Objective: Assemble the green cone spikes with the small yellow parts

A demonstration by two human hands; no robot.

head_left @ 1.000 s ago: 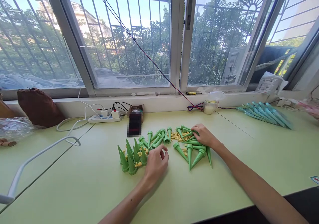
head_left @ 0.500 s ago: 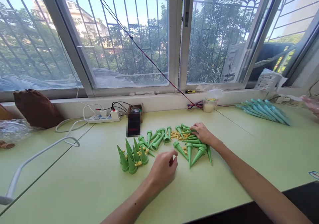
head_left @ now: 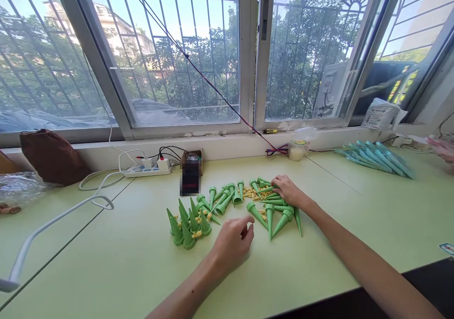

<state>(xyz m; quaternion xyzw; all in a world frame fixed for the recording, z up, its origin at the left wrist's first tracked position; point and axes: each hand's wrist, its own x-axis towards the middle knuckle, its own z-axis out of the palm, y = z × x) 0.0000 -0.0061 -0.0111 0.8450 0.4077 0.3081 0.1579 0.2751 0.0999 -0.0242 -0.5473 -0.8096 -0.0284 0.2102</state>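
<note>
Green plastic cone spikes lie on a pale green table point(head_left: 117, 257). One group of cones point(head_left: 187, 222) stands upright at the left, and a loose pile of cones point(head_left: 275, 210) lies flat at the right with small yellow pieces point(head_left: 252, 193) among them. My left hand point(head_left: 232, 241) hovers between the two groups, fingers curled in a pinch; what it holds, if anything, I cannot make out. My right hand point(head_left: 288, 190) rests on the loose pile, fingers bent over a lying cone.
A power strip point(head_left: 147, 169) with cables and a small dark box point(head_left: 190, 172) sit by the window sill. A white lamp arm point(head_left: 53, 222) crosses the left. A brown bag point(head_left: 51, 156) is far left, teal cones point(head_left: 376, 158) far right, beside a small jar point(head_left: 298, 150).
My left hand moved right, away from the upright cones toward the gap beside the loose pile. My right hand stayed on the pile.
</note>
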